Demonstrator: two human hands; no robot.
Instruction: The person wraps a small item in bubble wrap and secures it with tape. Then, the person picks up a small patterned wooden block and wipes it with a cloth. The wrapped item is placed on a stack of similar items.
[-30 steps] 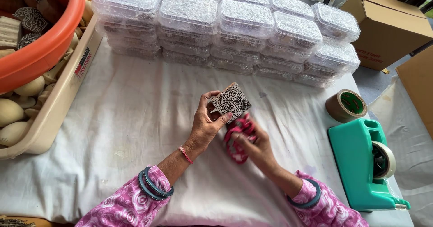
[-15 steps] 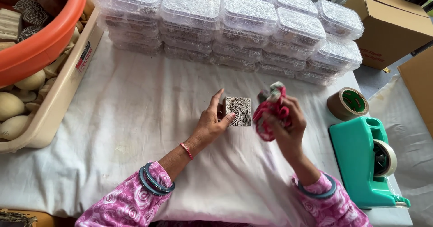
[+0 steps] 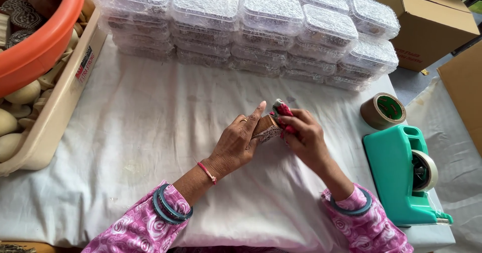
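My left hand [image 3: 240, 141] holds a small carved wooden block [image 3: 267, 129] just above the white cloth [image 3: 150, 127] in the middle of the table; only the block's edge shows between my fingers. Against the block's right side my right hand [image 3: 304, 135] presses a crumpled red and pink cloth [image 3: 281, 110]. Both wrists wear pink patterned sleeves and bangles.
Stacks of clear plastic boxes [image 3: 261, 27] line the back of the table. An orange tub [image 3: 35, 37] and a beige tray [image 3: 55, 107] of wooden pieces sit at the left. A brown tape roll [image 3: 384, 111], a teal tape dispenser [image 3: 401, 175] and cardboard boxes [image 3: 427, 22] stand at the right.
The carved block has been turned from face-up to edge-on, and my right hand has brought the red cloth back against it after lifting it away to the right.
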